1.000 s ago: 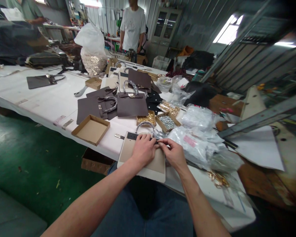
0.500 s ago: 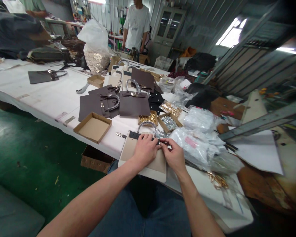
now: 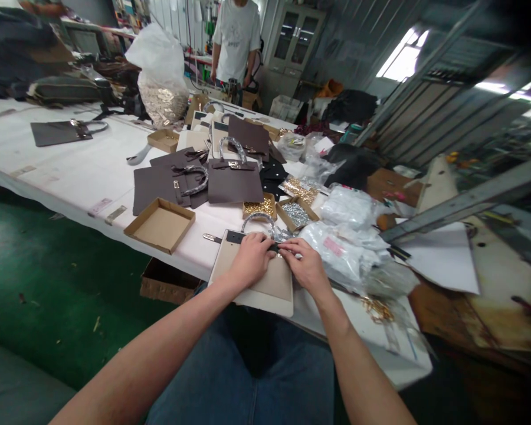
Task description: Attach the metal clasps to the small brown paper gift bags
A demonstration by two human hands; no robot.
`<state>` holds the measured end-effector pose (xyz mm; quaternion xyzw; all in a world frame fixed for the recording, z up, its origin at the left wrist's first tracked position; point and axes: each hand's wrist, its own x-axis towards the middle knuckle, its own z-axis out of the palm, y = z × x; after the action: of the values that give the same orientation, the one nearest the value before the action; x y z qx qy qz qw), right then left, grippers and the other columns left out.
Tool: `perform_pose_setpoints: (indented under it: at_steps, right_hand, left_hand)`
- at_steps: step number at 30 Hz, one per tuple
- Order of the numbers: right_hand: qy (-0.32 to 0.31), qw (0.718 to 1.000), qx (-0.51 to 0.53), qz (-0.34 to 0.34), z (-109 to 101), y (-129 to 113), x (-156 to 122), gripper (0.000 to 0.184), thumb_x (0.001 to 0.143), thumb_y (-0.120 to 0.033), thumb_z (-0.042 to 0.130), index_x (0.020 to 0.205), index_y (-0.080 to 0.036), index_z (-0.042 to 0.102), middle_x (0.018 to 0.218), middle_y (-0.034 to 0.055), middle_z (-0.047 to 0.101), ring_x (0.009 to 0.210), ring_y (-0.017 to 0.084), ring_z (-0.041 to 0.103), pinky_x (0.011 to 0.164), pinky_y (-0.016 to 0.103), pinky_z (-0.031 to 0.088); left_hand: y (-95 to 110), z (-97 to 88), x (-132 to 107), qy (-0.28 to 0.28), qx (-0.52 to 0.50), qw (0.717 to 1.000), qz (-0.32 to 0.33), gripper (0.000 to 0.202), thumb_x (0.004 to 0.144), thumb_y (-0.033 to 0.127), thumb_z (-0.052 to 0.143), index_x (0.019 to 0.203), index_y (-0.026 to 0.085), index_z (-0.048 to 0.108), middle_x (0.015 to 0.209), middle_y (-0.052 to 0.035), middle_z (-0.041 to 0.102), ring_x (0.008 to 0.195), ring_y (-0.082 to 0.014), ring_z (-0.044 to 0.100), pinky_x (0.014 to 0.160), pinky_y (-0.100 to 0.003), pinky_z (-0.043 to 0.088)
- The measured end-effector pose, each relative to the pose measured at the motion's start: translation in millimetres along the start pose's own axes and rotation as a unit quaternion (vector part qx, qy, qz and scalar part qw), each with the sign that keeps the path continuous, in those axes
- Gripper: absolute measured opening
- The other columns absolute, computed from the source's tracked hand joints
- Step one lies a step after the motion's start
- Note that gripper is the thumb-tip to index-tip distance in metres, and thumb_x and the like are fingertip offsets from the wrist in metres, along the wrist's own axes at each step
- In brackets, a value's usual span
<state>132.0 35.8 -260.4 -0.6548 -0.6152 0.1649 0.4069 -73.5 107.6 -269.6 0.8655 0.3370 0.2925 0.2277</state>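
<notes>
Item: one beige bag panel (image 3: 265,284), overhanging the worktop's (image 3: 92,165) near edge. We list the left hand (image 3: 252,260), half-spread, pressing it; the right hand (image 3: 307,265), fingertips pinching its dark strip (image 3: 234,236). Hazard: overhang could tip the panel if our pressing slackens.

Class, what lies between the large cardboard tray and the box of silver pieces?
In the head view, a box of gold pieces and some white tabletop.
</notes>
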Motion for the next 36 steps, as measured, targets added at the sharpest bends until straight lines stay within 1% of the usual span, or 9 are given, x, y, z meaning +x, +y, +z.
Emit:
perform_pose_setpoints:
  at_steps: [3, 7, 12, 14, 16, 19, 25, 33, 36]
  right_hand:
    - [0.008, 1.0, -0.015, 0.0, 2, -5, -1, 0.021, 0.103, -0.039, 0.071, 0.111, -0.028, 0.087, 0.123, 0.0086, 0.078, 0.105, 0.028, 0.073, 0.098, 0.046, 0.061]
    - [0.038, 0.997, -0.018, 0.066, 5, -8, 1, 0.031, 0.094, -0.039, 0.075, 0.122, -0.026, 0.08, 0.123, 0.007, 0.081, 0.088, 0.024, 0.069, 0.09, 0.044, 0.058]
    - [0.033, 0.993, 0.007, 0.111, 3, -7, 6, 0.034, 0.087, -0.043, 0.079, 0.117, -0.026, 0.079, 0.118, 0.0061, 0.083, 0.084, 0.023, 0.067, 0.086, 0.041, 0.056]
    - [0.04, 0.991, 0.031, 0.125, 3, -7, 6, 0.037, 0.085, -0.045, 0.081, 0.116, -0.025, 0.08, 0.117, 0.0063, 0.083, 0.082, 0.022, 0.066, 0.084, 0.04, 0.056]
    - [0.048, 0.989, 0.052, 0.133, 3, -7, 5, 0.04, 0.083, -0.046, 0.082, 0.117, -0.025, 0.079, 0.118, 0.0064, 0.084, 0.081, 0.021, 0.066, 0.084, 0.04, 0.056]
    - [0.061, 0.987, 0.072, 0.13, 6, -8, 1, 0.043, 0.083, -0.045, 0.081, 0.12, -0.024, 0.079, 0.12, 0.0077, 0.084, 0.082, 0.022, 0.067, 0.086, 0.04, 0.057]
    - [0.094, 0.985, 0.08, 0.123, 13, -7, -8, 0.042, 0.089, -0.046, 0.077, 0.124, -0.023, 0.077, 0.125, 0.0099, 0.083, 0.085, 0.023, 0.068, 0.09, 0.041, 0.058]
    - [0.11, 0.981, 0.101, 0.127, 22, -1, -8, 0.035, 0.092, -0.044, 0.075, 0.122, -0.026, 0.078, 0.121, 0.0076, 0.084, 0.082, 0.023, 0.066, 0.09, 0.042, 0.058]
    - [0.108, 0.978, 0.12, 0.131, 11, -5, -7, 0.036, 0.095, -0.049, 0.069, 0.121, -0.025, 0.079, 0.118, 0.008, 0.084, 0.083, 0.024, 0.068, 0.087, 0.042, 0.06]
  left_hand:
    - [-7, -4.0, 2, -0.013, -0.032, 0.999, 0.003, 0.036, 0.106, 0.02, 0.067, 0.141, 0.026, 0.072, 0.133, -0.0117, 0.072, 0.131, -0.0318, 0.065, 0.119, -0.049, 0.052]
    - [-17, -20.0, 0, -0.07, -0.041, 0.995, 0.06, 0.051, 0.106, 0.014, 0.059, 0.154, 0.027, 0.067, 0.15, -0.0125, 0.07, 0.144, -0.0293, 0.062, 0.128, -0.046, 0.049]
    - [-22, -41.6, -2, -0.134, -0.019, 0.985, 0.107, 0.05, 0.109, 0.019, 0.058, 0.154, 0.038, 0.07, 0.164, -0.008, 0.064, 0.154, -0.0286, 0.058, 0.133, -0.048, 0.045]
    - [-20, -40.8, 2, -0.12, -0.049, 0.99, 0.057, 0.045, 0.11, 0.021, 0.057, 0.151, 0.036, 0.071, 0.159, -0.0076, 0.07, 0.15, -0.028, 0.062, 0.127, -0.046, 0.05]
    - [-14, -33.6, 11, -0.087, -0.083, 0.992, -0.033, 0.039, 0.11, 0.021, 0.059, 0.145, 0.031, 0.071, 0.147, -0.0094, 0.077, 0.137, -0.0279, 0.07, 0.118, -0.043, 0.055]
    - [-4, -17.9, 24, -0.048, -0.064, 0.989, -0.123, 0.028, 0.103, 0.028, 0.074, 0.13, 0.024, 0.072, 0.132, -0.0107, 0.08, 0.125, -0.0308, 0.072, 0.111, -0.045, 0.054]
    - [10, 0.1, 27, 0.003, 0.028, 0.994, -0.102, 0.03, 0.101, 0.053, 0.082, 0.115, 0.027, 0.075, 0.126, -0.009, 0.075, 0.127, -0.0336, 0.062, 0.117, -0.05, 0.041]
    - [16, 0.7, 36, -0.001, 0.034, 0.988, -0.152, 0.029, 0.095, 0.052, 0.087, 0.106, 0.028, 0.076, 0.121, -0.0077, 0.075, 0.124, -0.0347, 0.063, 0.114, -0.05, 0.04]
    - [18, -2.1, 38, -0.004, 0.03, 0.987, -0.161, 0.03, 0.092, 0.051, 0.091, 0.103, 0.027, 0.076, 0.121, -0.0067, 0.075, 0.123, -0.0339, 0.064, 0.113, -0.05, 0.042]
